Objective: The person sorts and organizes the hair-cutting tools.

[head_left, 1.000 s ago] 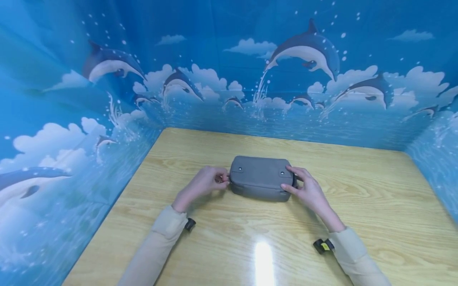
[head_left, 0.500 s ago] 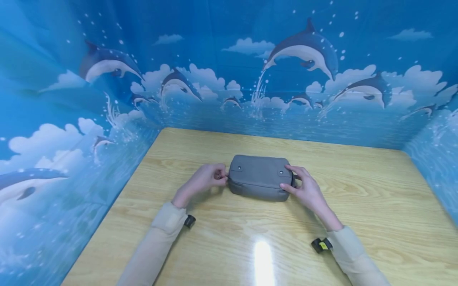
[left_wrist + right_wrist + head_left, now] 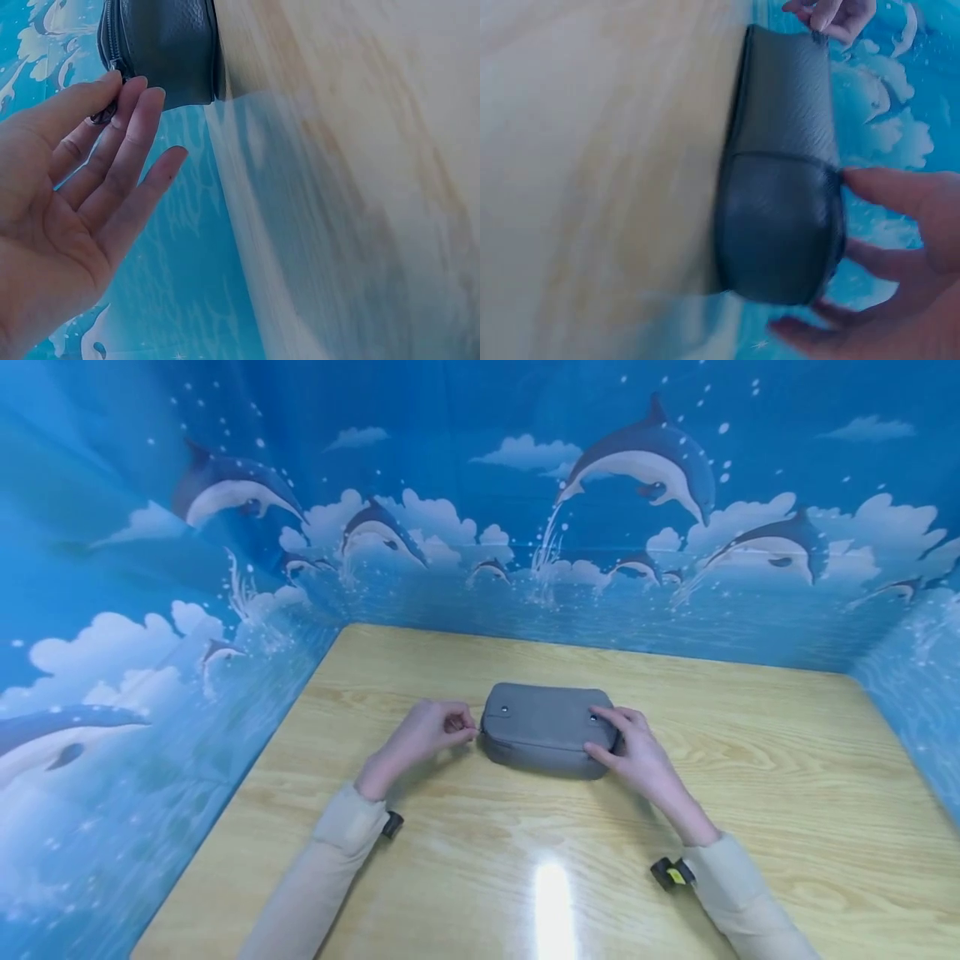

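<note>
A grey zippered leather pouch (image 3: 551,718) lies on the wooden table, with two metal studs showing on its top face. At its left end my left hand (image 3: 431,732) pinches the zipper pull (image 3: 105,112) between thumb and index finger; the other fingers fan out loosely in the left wrist view. The zipper (image 3: 112,34) appears closed along the stretch near the pull. My right hand (image 3: 639,760) grips the pouch's right end, thumb at the front edge and a finger over the top near the right stud. That hand partly covers the right end.
The wooden table (image 3: 750,760) carries a bright light reflection near its front. Blue dolphin-print sheets (image 3: 480,485) stand along the back and both sides. A dark wrist camera (image 3: 671,874) sits below the right sleeve.
My right hand has shifted slightly inward over the pouch's right end, hiding the dark loop seen there before. My left hand stays at the zipper end, its fingers slightly rearranged.
</note>
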### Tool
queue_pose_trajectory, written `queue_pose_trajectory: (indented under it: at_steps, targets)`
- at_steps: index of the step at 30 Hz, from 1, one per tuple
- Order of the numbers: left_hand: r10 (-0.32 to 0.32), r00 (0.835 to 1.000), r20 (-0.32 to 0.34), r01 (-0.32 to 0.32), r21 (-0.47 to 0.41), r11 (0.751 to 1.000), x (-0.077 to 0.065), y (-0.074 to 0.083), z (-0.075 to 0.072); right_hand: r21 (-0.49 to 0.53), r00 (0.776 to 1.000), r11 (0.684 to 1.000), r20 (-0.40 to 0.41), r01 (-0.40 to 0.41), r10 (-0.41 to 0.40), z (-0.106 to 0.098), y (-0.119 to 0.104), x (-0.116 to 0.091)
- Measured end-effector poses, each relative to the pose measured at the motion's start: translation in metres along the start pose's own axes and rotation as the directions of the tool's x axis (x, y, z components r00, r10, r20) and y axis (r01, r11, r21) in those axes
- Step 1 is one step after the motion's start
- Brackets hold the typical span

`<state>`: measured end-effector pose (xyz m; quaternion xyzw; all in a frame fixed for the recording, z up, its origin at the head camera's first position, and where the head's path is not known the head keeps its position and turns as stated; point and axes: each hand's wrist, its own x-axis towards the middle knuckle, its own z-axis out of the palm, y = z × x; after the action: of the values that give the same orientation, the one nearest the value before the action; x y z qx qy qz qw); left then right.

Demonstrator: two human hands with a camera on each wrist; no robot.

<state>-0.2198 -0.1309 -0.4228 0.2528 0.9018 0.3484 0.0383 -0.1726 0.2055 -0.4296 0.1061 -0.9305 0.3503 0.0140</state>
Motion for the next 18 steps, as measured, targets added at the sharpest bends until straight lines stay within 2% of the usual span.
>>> queue_pose_trajectory:
  at_steps: [3, 5, 8, 11, 13, 15, 18]
  targets:
    - [0.006, 1.0, -0.008, -0.006, 0.016, 1.0, 0.001, 0.0, 0.001, -0.117, 1.0, 0.993, 0.002, -0.003, 0.003, 0.0, -0.012, 0.001]
    - [0.007, 1.0, -0.011, -0.007, 0.022, 1.0, 0.002, 0.0, 0.002, -0.158, 1.0, 0.987, -0.015, 0.02, -0.023, 0.002, -0.02, 0.003]
    - [0.015, 1.0, -0.018, -0.014, 0.02, 1.0, 0.001, -0.001, 0.003, -0.174, 0.987, 0.975, -0.062, 0.138, -0.151, 0.01, -0.032, 0.007]
    - [0.015, 1.0, -0.028, -0.014, 0.024, 1.0, 0.0, -0.001, 0.003, -0.202, 0.938, 0.926, -0.069, 0.32, -0.339, 0.024, -0.046, 0.014]
    - [0.018, 0.999, -0.033, -0.017, 0.029, 0.999, 0.0, -0.001, 0.003, -0.227, 0.902, 0.884, -0.049, 0.409, -0.429, 0.034, -0.057, 0.018]
    - [0.019, 0.999, -0.037, -0.018, 0.036, 0.999, -0.001, 0.0, 0.004, -0.249, 0.874, 0.85, -0.032, 0.464, -0.486, 0.043, -0.066, 0.023]
    - [0.03, 0.999, -0.041, -0.028, 0.05, 0.998, -0.001, 0.002, 0.005, -0.297, 0.856, 0.822, -0.029, 0.486, -0.516, 0.055, -0.076, 0.03]
